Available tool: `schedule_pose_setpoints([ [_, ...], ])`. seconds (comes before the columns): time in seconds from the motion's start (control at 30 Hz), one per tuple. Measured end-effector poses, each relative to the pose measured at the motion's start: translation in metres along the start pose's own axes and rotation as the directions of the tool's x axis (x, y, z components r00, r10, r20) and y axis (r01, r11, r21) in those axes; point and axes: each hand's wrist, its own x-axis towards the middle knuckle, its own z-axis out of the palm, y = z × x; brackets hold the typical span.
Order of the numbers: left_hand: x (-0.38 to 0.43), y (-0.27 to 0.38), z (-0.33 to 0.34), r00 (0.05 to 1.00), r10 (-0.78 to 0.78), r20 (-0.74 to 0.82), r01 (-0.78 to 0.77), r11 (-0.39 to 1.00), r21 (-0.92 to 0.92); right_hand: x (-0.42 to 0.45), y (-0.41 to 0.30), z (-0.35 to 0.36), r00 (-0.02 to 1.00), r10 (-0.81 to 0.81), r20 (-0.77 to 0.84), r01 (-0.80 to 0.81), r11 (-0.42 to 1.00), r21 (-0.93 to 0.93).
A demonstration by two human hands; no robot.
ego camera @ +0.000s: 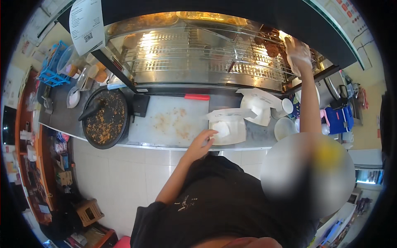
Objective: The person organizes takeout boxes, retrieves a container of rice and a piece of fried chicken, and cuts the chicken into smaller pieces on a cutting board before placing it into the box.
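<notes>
My left hand (201, 143) is at the counter's front edge, its fingertips at the left side of an open paper takeaway box (237, 133) with a white mound, perhaps rice, in it. A second open box (260, 116) with white contents stands behind it to the right. My right hand (299, 57), in a clear plastic glove and blurred, reaches into the right end of a lit glass warming cabinet, beside browned pieces of food (273, 48) on the wire rack. Whether it grips anything cannot be told.
A white cutting board (170, 124) with crumbs and a red-handled tool (197, 97) lies left of the boxes. Further left stands a dark stone mortar (105, 130) with orange-brown bits and a pestle (91, 110). White bowls (283, 128) are at the right; a printed paper slip (86, 24) hangs from the cabinet.
</notes>
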Motion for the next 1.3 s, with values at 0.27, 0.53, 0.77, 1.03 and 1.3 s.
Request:
schedule_pose_setpoints([
  [0.27,-0.094,-0.021,-0.053,0.849,-0.240,-0.472,0.159,0.966,-0.205,0.032,0.031,0.055,0.996,-0.004,0.093,0.015,0.993,-0.119],
  [0.53,-0.159,-0.051,-0.085,0.595,-0.274,-0.756,0.122,0.960,-0.252,-0.008,0.085,0.013,0.970,-0.225,-0.095,0.210,0.967,-0.144],
  [0.77,-0.146,-0.081,-0.134,0.606,-0.354,-0.712,0.107,0.924,-0.368,-0.259,-0.028,0.032,0.903,0.293,0.314,-0.427,0.687,0.587],
  [1.03,-0.095,-0.084,-0.256,0.781,-0.157,-0.605,0.039,0.978,-0.203,-0.299,-0.322,0.186,0.823,-0.373,0.429,0.009,0.763,0.646],
  [1.3,-0.078,-0.101,-0.263,0.829,-0.296,-0.474,0.277,0.954,-0.111,-0.251,-0.305,0.282,0.873,-0.349,0.341,0.200,0.893,0.403],
])
